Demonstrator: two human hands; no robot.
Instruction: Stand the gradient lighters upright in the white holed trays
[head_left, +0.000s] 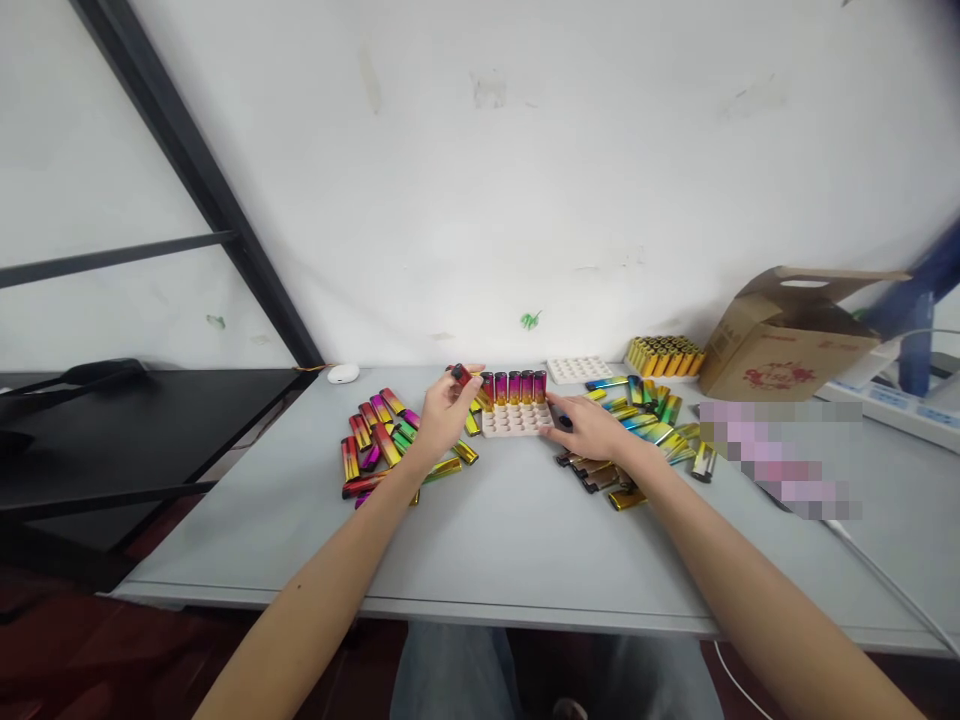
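The left hand (448, 415) pinches a shiny red lighter (461, 376). The right hand (589, 425) is narrow beside a pale pink holey tray (517, 420) at 12 o'clock; it may hold something, can't tell. Five shiny lighters (514, 387) stand in the tray. Shiny pink lighters (371, 440) lie at 11 o'clock, shiny green-gold lighters (637, 420) at 1 o'clock.

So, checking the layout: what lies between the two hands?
Between the left hand and right hand, the head view shows a pale holed tray with upright lighters along its far edge.

Two hands (446, 415), five upright lighters (514, 387)
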